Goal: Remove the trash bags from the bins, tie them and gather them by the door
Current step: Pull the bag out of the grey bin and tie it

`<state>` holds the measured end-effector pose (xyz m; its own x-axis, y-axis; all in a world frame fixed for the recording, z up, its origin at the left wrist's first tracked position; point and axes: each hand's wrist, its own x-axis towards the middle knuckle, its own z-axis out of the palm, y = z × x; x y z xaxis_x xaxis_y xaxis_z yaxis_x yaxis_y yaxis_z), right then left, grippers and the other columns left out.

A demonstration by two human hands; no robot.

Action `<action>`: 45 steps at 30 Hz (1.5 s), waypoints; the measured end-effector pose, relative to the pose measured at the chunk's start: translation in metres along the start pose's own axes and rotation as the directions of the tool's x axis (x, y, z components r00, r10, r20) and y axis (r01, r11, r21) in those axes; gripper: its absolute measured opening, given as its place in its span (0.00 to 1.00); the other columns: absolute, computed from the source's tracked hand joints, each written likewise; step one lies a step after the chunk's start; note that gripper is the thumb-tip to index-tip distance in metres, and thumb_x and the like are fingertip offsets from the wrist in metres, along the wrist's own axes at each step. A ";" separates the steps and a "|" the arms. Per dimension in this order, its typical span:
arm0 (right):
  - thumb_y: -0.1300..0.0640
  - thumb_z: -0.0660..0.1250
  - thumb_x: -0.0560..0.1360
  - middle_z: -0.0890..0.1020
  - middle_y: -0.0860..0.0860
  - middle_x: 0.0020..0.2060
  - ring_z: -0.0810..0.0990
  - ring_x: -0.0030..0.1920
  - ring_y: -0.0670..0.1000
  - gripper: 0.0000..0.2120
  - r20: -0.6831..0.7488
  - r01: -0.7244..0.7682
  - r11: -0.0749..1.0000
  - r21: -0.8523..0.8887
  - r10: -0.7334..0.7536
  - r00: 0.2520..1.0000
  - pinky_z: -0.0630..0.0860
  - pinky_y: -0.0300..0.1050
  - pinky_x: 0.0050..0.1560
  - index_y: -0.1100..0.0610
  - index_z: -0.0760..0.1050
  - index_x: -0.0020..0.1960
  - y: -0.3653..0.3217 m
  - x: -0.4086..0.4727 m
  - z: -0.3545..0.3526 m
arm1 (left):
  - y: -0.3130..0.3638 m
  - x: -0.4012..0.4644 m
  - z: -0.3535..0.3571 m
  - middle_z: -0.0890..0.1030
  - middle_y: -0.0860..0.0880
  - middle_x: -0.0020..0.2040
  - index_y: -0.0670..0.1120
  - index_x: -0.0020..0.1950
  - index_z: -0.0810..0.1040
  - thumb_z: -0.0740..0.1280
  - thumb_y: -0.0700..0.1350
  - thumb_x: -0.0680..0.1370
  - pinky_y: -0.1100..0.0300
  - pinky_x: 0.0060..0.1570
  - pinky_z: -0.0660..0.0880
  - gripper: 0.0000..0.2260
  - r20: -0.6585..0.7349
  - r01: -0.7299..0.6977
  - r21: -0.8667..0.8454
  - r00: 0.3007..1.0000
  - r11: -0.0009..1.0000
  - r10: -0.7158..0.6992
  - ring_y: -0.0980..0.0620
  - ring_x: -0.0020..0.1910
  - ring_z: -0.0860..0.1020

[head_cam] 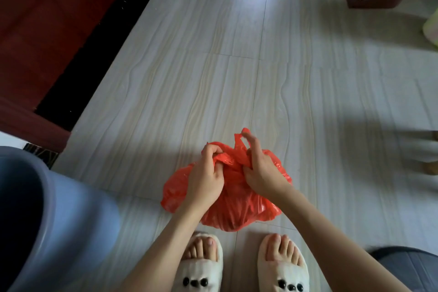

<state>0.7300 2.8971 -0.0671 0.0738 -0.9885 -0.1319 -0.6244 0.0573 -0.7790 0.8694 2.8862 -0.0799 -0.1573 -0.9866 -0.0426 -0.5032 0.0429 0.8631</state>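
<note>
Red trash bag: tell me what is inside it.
The red trash bag looks full, but its plastic hides the contents. The left hand and right hand grip its bunched handles.

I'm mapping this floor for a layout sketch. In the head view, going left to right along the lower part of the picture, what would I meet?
Blue bin → left hand gripping the red trash bag → right hand gripping the same bag → dark grey object at the lower right edge.

Gripped by both hands, the red trash bag point(237, 211) is thin, crinkled, glossy plastic. Beneath it, the floor tiles point(213, 78) are smooth with a soft sheen. Left of the grip, a blue bin point(78, 216) looks smooth matt plastic. Nearer, the slippers point(201, 270) look fuzzy.
</note>
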 end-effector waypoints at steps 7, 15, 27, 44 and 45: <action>0.54 0.56 0.66 0.74 0.50 0.42 0.71 0.42 0.46 0.19 0.065 0.160 0.987 -0.011 -0.158 0.985 0.63 0.29 0.45 0.60 0.74 0.53 0.001 -0.006 0.004 | 0.005 0.012 -0.011 0.73 0.53 0.35 0.51 0.41 0.67 0.61 0.32 0.75 0.70 0.38 0.68 0.14 0.037 0.228 -0.260 0.973 0.938 -0.227 0.61 0.34 0.72; 0.62 0.61 0.70 0.75 0.53 0.29 0.75 0.29 0.47 0.08 0.406 -0.511 0.503 0.697 0.310 0.860 0.71 0.40 0.35 0.59 0.72 0.32 -0.002 0.004 -0.008 | -0.003 0.001 -0.012 0.80 0.47 0.45 0.47 0.53 0.69 0.62 0.34 0.75 0.54 0.43 0.71 0.11 0.013 -0.150 0.142 0.989 0.978 0.149 0.45 0.45 0.80; 0.62 0.57 0.74 0.78 0.58 0.36 0.78 0.37 0.53 0.09 0.498 -0.579 0.325 0.748 0.303 0.813 0.75 0.47 0.45 0.63 0.75 0.44 0.003 0.011 -0.012 | -0.005 0.011 -0.018 0.68 0.57 0.58 0.71 0.68 0.53 0.71 0.41 0.71 0.80 0.57 0.64 0.39 0.253 -0.245 0.089 0.943 0.965 0.216 0.69 0.57 0.68; 0.55 0.51 0.78 0.78 0.53 0.45 0.77 0.46 0.48 0.17 -0.257 0.101 0.995 0.015 -0.094 0.962 0.69 0.30 0.52 0.61 0.77 0.51 0.018 -0.013 -0.002 | 0.010 0.005 -0.020 0.83 0.49 0.33 0.48 0.23 0.76 0.63 0.46 0.74 0.55 0.47 0.75 0.18 0.153 0.337 -0.816 0.909 0.470 -0.387 0.50 0.36 0.79; 0.57 0.51 0.77 0.78 0.54 0.45 0.78 0.45 0.52 0.17 -0.267 0.136 0.987 -0.082 -0.153 0.952 0.71 0.34 0.52 0.63 0.76 0.53 0.022 -0.014 -0.002 | 0.006 0.005 -0.020 0.82 0.49 0.31 0.48 0.23 0.77 0.63 0.46 0.74 0.52 0.50 0.73 0.18 0.143 0.345 -0.808 0.901 0.478 -0.409 0.49 0.37 0.78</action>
<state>0.7138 2.9119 -0.0810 -0.0418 -0.9867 0.1571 -0.6703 -0.0889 -0.7367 0.8823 2.8781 -0.0645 -0.0575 -0.8844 -0.4631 0.3920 -0.4467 0.8043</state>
